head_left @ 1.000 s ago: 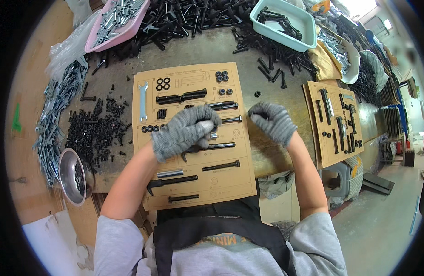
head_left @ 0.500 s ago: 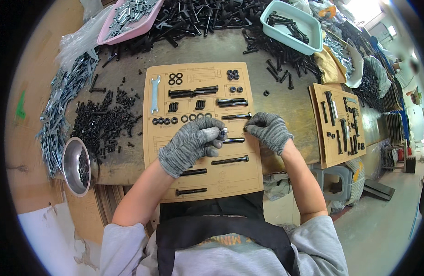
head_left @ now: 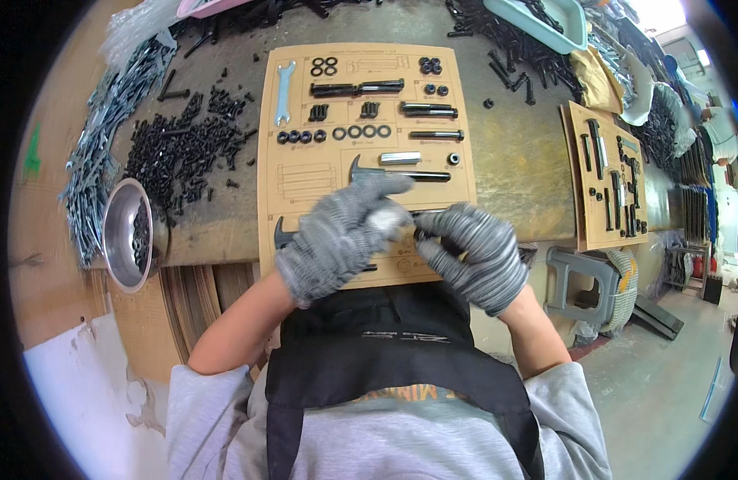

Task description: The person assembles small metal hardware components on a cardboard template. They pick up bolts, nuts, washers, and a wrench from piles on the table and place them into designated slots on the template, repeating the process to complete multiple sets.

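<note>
A brown cardboard board [head_left: 305, 184] carries black bolts, washers, nuts and a silver open-end wrench [head_left: 285, 93]. My gloved left hand [head_left: 333, 232] hangs over its lower half, fingers curled and thumb blurred; what lies inside is hidden. Close by on the right, my gloved right hand [head_left: 474, 252] pinches a small dark piece at its fingertips, too hidden to name. Above the hands lie a silver tube [head_left: 401, 158], a single dark nut [head_left: 454, 159] and a long rod with a hooked black end [head_left: 409, 174]. Another hooked black end [head_left: 282, 234] shows left of my left hand.
Left of the board are a heap of short black screws [head_left: 177, 152], a metal bowl [head_left: 129, 236] and a pile of silver strips [head_left: 105, 152]. A mint tray [head_left: 545, 24] stands at the back right, near loose bolts. A second filled board [head_left: 609, 176] leans at the right.
The view has tipped, so the board appears higher. Both hands have come down the board and closer together. The tube and the dark nut, covered before, now show.
</note>
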Available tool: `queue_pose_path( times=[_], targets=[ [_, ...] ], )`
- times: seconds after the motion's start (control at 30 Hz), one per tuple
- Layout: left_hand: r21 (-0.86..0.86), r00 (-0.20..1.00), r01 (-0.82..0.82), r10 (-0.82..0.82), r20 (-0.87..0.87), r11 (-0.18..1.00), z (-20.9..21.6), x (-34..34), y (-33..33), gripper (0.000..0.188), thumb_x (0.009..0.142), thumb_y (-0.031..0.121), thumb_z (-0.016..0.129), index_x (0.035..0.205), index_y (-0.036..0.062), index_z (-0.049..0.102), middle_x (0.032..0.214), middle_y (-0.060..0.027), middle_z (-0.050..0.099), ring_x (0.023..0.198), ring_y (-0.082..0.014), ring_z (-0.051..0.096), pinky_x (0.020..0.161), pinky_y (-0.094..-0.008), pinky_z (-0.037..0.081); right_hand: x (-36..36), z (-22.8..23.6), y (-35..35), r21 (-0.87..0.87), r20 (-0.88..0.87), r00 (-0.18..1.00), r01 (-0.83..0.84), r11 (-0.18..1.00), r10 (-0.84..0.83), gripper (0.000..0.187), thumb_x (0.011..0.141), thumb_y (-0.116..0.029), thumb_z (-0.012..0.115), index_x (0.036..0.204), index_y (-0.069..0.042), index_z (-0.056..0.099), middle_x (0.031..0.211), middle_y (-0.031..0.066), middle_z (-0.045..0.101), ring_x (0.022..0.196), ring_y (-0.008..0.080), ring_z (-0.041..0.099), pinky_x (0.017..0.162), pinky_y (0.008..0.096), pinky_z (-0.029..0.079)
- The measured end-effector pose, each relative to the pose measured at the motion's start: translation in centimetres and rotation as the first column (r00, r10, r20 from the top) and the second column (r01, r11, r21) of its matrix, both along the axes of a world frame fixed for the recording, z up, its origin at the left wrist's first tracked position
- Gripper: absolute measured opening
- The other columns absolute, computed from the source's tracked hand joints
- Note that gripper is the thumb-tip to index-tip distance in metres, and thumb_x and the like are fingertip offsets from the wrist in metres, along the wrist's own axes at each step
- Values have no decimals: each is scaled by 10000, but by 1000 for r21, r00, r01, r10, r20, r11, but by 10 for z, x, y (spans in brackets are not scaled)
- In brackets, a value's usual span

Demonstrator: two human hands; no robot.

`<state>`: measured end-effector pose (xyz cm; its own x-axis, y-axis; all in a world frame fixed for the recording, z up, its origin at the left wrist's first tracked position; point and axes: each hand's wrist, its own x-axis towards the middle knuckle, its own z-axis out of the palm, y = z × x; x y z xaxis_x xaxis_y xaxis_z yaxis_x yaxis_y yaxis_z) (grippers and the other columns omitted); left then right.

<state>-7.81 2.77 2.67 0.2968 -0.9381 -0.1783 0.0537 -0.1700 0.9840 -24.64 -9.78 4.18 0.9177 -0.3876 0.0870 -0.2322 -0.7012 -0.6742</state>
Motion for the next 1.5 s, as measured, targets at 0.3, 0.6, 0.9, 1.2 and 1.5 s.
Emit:
queue_pose_path(
  times=[0.3, 0.6, 0.9, 1.2, 1.5],
  targets=[
    [27, 837, -511, 489, 246, 859, -31, 53, 83, 260, 916, 140, 572, 1152, 33, 591, 880, -31, 628, 715, -71, 572, 645, -207, 499, -9, -47, 22, -201, -115, 989, 70, 977, -95, 215, 790, -200, 692, 976, -95, 667, 767, 110, 616, 678, 306, 621, 611, 389, 512],
    [-6, 764, -640, 637, 102, 768, -68, 71, 114, 228, 925, 119, 565, 1142, 53, 586, 881, -36, 642, 699, -63, 586, 616, -197, 508, 34, -31, -145, -476, 25, 927, 340, 811, -374, 239, 826, -191, 639, 1048, -102, 651, 925, 161, 636, 914, 341, 614, 800, 397, 505],
    [252, 770, -636, 623, 139, 729, -52, 59, 124, 180, 925, 157, 585, 1075, 62, 619, 797, -4, 630, 632, -49, 562, 555, -193, 472, 30, -58, -174, -270, -180, 896, 352, 896, -406, 197, 798, -191, 675, 949, -64, 685, 942, 170, 672, 834, 318, 653, 767, 377, 515],
    [462, 894, -426, 282, 348, 778, -38, 35, 145, 262, 883, 259, 652, 794, 14, 631, 591, -37, 571, 515, -92, 527, 512, -268, 453, -29, -22, -2, 463, -184, 980, 149, 874, -70, 128, 825, -84, 672, 932, -13, 669, 834, 98, 682, 742, 143, 639, 694, 289, 522],
    [393, 832, -416, 169, 529, 820, -39, 37, 147, 305, 858, 266, 667, 710, 7, 602, 563, -96, 565, 493, -153, 535, 523, -310, 446, -15, -43, 43, 107, -48, 989, 144, 984, -140, 127, 797, -146, 690, 877, -48, 681, 829, 132, 656, 762, 295, 642, 696, 357, 516]
  ],
)
